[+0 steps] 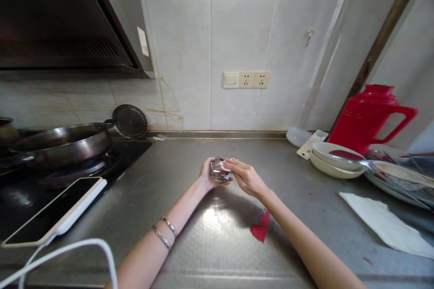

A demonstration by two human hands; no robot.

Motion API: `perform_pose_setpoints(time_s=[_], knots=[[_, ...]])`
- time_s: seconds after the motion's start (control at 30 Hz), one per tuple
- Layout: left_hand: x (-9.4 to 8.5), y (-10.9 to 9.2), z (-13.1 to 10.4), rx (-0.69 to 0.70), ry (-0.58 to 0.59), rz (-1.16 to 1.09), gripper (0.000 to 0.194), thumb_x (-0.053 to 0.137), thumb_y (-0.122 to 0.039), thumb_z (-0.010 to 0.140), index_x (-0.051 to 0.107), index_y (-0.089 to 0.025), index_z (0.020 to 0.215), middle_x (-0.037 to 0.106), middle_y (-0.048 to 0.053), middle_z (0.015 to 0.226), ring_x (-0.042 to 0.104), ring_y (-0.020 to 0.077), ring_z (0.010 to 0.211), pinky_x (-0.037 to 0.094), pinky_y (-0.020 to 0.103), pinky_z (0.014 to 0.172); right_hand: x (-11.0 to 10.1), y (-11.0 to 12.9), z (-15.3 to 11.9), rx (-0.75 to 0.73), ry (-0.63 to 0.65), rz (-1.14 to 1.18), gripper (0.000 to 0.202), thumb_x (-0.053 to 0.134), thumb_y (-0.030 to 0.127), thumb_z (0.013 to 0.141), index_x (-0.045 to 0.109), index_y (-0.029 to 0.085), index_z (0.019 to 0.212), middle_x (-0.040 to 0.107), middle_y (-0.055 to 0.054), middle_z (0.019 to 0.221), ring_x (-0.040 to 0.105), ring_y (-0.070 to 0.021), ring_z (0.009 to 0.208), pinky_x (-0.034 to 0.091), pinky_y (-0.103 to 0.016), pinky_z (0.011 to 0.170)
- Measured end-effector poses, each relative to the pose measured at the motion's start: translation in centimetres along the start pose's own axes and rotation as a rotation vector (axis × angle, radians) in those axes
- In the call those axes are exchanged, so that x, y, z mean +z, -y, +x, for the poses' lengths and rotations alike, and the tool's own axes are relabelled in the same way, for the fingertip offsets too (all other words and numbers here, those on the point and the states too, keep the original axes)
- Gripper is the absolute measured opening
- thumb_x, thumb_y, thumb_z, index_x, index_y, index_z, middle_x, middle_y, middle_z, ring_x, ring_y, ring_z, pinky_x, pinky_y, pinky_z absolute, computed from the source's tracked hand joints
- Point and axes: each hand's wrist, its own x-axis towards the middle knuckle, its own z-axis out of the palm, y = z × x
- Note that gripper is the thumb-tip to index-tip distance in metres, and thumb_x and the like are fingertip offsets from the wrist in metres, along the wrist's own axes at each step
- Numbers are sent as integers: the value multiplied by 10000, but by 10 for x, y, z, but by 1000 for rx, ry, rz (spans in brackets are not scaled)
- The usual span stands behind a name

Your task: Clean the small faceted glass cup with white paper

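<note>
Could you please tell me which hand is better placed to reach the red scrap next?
Probably the right hand: it is nearer the red scrap, while the left hand holds the shiny round item.

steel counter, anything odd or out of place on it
Yes: a ragged red scrap lies loose on the steel counter, closer to the viewer than the right hand. It looks torn off something, like stray litter.

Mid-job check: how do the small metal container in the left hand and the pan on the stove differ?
Size: the pan is far wider than the small metal container.
Support: the pan sits on the stove; the container is held in the left hand.
Contact: no hand touches the pan, while the right hand holds a white wad at the container's opening.
Shared: both are round, silvery metal.
</note>
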Motion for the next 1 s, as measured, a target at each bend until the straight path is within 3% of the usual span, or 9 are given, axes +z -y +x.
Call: perform_pose_setpoints(time_s=[0.17, 0.37, 0.57, 0.7, 0.8, 1.0], knots=[[2, 3, 2, 94, -120, -57, 394, 420, -467, 791, 626, -138, 859, 666, 117, 641, 641, 268, 565, 494, 375, 496, 7, 1, -3, 48, -61, -5, 402, 371, 129, 933, 509, 224, 1299, 620, -91, 1245, 576, -204, 1166, 464, -444, 1015], [5, 8, 4, 271, -195, -125, 336, 426, -395, 786, 636, -133, 785, 663, 79, 645, 616, 211, 571, 490, 334, 543, 16, 15, 0, -40, -46, -67, 462, 373, 75, 915, 454, 222, 1346, 604, -103, 1265, 499, -213, 1250, 425, -467, 1053], [-4, 14, 13, 434, -243, -180, 282, 433, -363, 787, 584, -153, 675, 597, 39, 566, 609, 179, 554, 505, 315, 607, 31, 35, 6, -137, -9, -109, 510, 369, 44, 900, 394, 171, 1393, 560, -143, 1310, 478, -219, 1267, 420, -455, 1058], [-11, 28, 22, 419, -189, -170, 391, 386, -482, 842, 597, -164, 758, 594, 68, 599, 641, 245, 680, 512, 383, 710, 33, 40, 10, -142, 15, -104, 511, 361, 41, 896, 406, 174, 1387, 540, -128, 1334, 441, -209, 1297, 421, -441, 1060], [-14, 41, 28, 443, -193, -148, 330, 371, -414, 879, 622, -200, 889, 637, 94, 721, 642, 274, 883, 499, 386, 751, 29, 40, 11, -142, 32, -77, 490, 368, 42, 892, 447, 169, 1359, 556, -117, 1321, 421, -197, 1312, 431, -403, 1057], [-8, 46, 33, 399, -168, -22, 286, 414, -348, 892, 645, -191, 831, 644, 94, 712, 634, 265, 873, 505, 340, 726, 17, 34, 13, -114, -3, -48, 405, 361, 113, 931, 510, 183, 1301, 588, -102, 1287, 458, -184, 1284, 436, -386, 1057]])
